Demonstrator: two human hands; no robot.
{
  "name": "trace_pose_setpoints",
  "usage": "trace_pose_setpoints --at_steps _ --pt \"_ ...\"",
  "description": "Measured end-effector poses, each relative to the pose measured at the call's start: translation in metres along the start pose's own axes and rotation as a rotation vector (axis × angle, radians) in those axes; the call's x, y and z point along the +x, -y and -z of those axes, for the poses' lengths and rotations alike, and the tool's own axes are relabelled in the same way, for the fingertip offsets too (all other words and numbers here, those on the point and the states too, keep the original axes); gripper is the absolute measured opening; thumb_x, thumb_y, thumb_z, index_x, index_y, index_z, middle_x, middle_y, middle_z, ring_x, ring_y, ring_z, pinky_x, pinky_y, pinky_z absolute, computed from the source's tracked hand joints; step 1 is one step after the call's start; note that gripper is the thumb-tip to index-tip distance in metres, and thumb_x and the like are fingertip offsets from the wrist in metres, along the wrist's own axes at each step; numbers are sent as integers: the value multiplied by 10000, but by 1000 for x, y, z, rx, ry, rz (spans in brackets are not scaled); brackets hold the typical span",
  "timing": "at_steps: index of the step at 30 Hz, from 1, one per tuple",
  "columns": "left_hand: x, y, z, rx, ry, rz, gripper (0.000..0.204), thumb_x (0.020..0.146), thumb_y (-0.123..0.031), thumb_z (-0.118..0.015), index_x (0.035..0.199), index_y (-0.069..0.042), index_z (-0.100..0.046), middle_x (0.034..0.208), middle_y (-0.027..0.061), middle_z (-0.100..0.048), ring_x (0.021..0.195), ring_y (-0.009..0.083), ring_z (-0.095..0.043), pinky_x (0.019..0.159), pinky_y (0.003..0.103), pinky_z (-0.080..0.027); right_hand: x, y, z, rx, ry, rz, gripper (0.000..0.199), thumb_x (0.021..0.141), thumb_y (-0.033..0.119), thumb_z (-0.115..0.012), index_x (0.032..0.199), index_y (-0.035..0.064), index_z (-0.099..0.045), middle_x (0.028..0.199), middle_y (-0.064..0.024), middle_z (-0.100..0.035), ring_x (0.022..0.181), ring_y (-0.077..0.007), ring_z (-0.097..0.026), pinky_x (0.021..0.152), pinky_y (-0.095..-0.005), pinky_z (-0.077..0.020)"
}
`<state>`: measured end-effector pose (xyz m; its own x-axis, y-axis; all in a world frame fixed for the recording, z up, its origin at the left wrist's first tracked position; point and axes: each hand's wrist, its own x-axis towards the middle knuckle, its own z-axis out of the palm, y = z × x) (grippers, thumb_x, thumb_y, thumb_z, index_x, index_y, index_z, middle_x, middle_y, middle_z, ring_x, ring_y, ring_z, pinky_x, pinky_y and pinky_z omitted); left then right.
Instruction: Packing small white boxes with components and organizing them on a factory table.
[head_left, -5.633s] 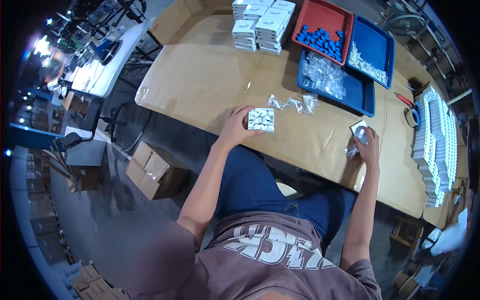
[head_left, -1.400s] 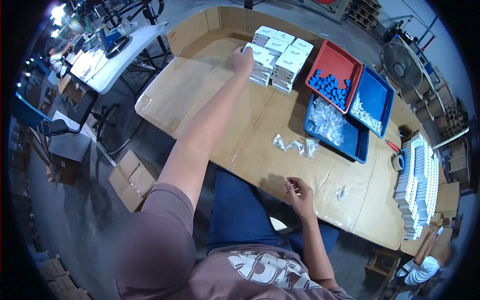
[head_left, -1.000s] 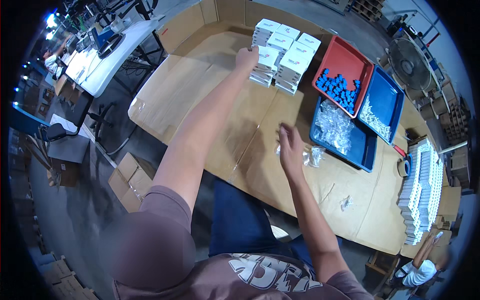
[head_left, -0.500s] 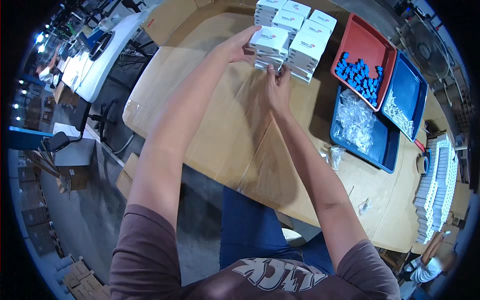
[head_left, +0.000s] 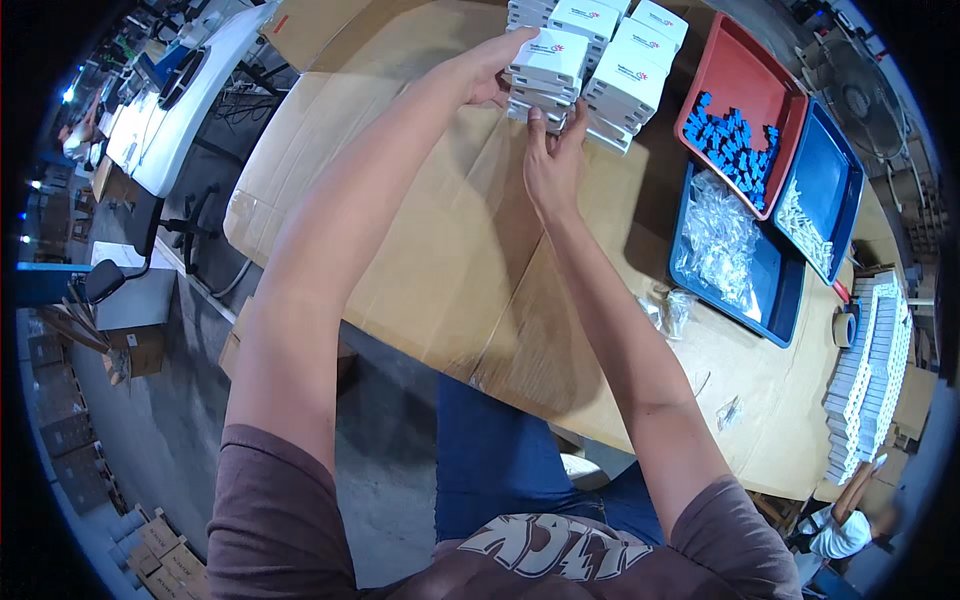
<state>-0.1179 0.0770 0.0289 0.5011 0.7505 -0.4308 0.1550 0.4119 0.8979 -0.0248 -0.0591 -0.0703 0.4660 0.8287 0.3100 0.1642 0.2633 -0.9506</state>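
Both my arms reach far across the cardboard-covered table [head_left: 420,220] to stacks of small white boxes [head_left: 620,70]. My left hand [head_left: 495,72] grips the left side of the nearest stack [head_left: 545,75], fingers around its top box. My right hand [head_left: 553,160] presses its fingertips against the front lower edge of that same stack. More white box stacks stand behind and to the right of it.
A red tray [head_left: 745,75] holds blue parts; two blue trays [head_left: 770,290] [head_left: 840,190] hold clear bags and white parts. Small clear bags [head_left: 670,310] lie loose on the table. A long row of white boxes [head_left: 865,380] runs at the right edge. A tape roll [head_left: 843,327] sits nearby.
My right hand left the small bags near the table's front and reached forward to join my left hand at the white box stack. The view tilted toward the stacks.
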Motion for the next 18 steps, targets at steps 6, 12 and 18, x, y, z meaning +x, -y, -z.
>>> trace_pose_setpoints --at_steps 6,12,18 --pt "-5 2 3 39 -59 13 656 1025 -607 -485 1489 -145 -525 1419 99 -606 1289 277 -571 1089 575 -453 -1 0 4 77 115 -33 798 1060 262 -631 1602 -10 -112 1612 -267 -330 1455 -324 -421 1185 -403 -375" --pt "-16 2 17 17 -23 24 705 1004 -652 -490 1501 -153 -524 1460 86 -588 1327 299 -540 1120 623 -394 8 -1 5 141 186 -55 739 1052 255 -647 1558 -30 -191 1570 -251 -382 1421 -299 -458 1146 -383 -413" --pt "-19 4 29 164 -56 20 688 998 -679 -486 1451 -168 -573 1388 75 -638 1300 285 -550 1042 601 -445 6 30 -9 -99 180 -71 937 1063 512 -527 1608 -112 -89 1635 -342 -266 1514 -396 -341 1224 -411 -308"
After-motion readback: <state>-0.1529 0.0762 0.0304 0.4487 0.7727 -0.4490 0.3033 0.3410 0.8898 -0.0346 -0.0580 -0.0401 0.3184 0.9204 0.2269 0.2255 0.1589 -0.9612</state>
